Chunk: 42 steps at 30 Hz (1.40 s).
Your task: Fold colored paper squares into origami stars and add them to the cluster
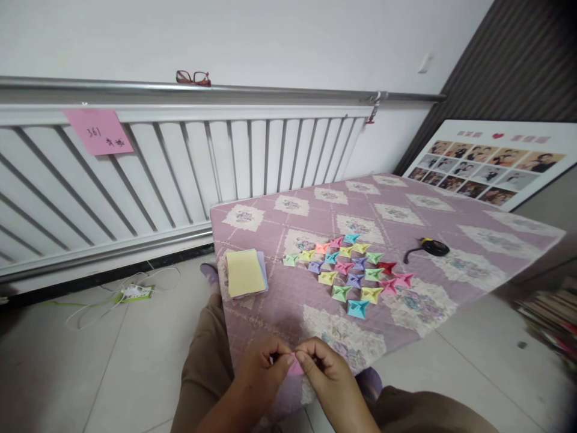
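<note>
Between my two hands, at the near edge of the table, is a small piece of pink paper (296,365). My left hand (265,368) pinches its left side and my right hand (325,365) pinches its right side, thumbs and fingertips close together. Beyond them several small folded paper pieces (355,280) in blue, green, yellow, purple, pink and red stand in slanted rows on the patterned cloth (279,240). A stack of square paper sheets (245,273), yellow on top, lies at the left edge of the table.
A black object with a strap (434,246) lies right of the folded pieces. Behind the table are a white radiator (279,150) with a pink note (99,132) and glasses (193,78) on a pipe. A photo board (487,162) leans at the right. A power strip (136,293) lies on the floor.
</note>
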{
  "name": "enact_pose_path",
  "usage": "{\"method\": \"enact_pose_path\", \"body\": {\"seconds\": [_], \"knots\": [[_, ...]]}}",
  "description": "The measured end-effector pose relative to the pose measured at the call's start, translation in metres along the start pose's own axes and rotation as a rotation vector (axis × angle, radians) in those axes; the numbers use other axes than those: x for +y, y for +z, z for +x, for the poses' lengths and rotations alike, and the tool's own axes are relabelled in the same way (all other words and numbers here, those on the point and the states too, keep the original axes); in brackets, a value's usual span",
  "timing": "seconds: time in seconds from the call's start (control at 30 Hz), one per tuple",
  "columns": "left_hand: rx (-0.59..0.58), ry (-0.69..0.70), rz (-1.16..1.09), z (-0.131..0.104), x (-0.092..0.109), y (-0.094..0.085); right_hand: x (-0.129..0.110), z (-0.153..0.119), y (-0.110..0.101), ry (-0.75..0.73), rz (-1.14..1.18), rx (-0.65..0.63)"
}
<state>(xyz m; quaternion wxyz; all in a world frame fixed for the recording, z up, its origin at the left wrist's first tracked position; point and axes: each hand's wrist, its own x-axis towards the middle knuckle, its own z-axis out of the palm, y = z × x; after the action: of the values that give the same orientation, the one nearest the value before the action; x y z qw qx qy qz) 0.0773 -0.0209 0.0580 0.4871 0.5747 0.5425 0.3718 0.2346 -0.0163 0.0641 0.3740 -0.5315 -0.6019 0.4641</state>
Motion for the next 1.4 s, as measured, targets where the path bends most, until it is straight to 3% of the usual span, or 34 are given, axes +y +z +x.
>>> {"method": "enact_pose_path", "body": {"seconds": [0.23,0.43,0.6,0.77,0.9,1.13,1.4], "knots": [[-0.026,-0.089,-0.149,0.002,0.000,0.000,0.000,0.002,0.005,0.042,0.078,0.010],[-0.050,-0.194,-0.293,0.012,-0.020,0.002,0.010,0.003,0.005,0.125,0.226,-0.024],[-0.090,-0.199,-0.002,0.021,-0.033,-0.001,0.034,0.011,0.007,0.067,0.089,-0.050],[-0.132,-0.071,0.479,0.033,-0.028,-0.003,0.052,0.019,0.009,-0.054,-0.261,0.055],[-0.169,-0.072,0.736,0.042,-0.023,-0.002,0.059,0.024,0.006,-0.158,-0.485,0.039],[-0.198,-0.047,0.824,0.050,-0.022,-0.002,0.062,0.031,0.003,-0.256,-0.646,0.012],[-0.250,-0.010,0.866,0.053,-0.025,-0.006,0.059,0.031,0.001,-0.209,-0.764,0.010]]}}
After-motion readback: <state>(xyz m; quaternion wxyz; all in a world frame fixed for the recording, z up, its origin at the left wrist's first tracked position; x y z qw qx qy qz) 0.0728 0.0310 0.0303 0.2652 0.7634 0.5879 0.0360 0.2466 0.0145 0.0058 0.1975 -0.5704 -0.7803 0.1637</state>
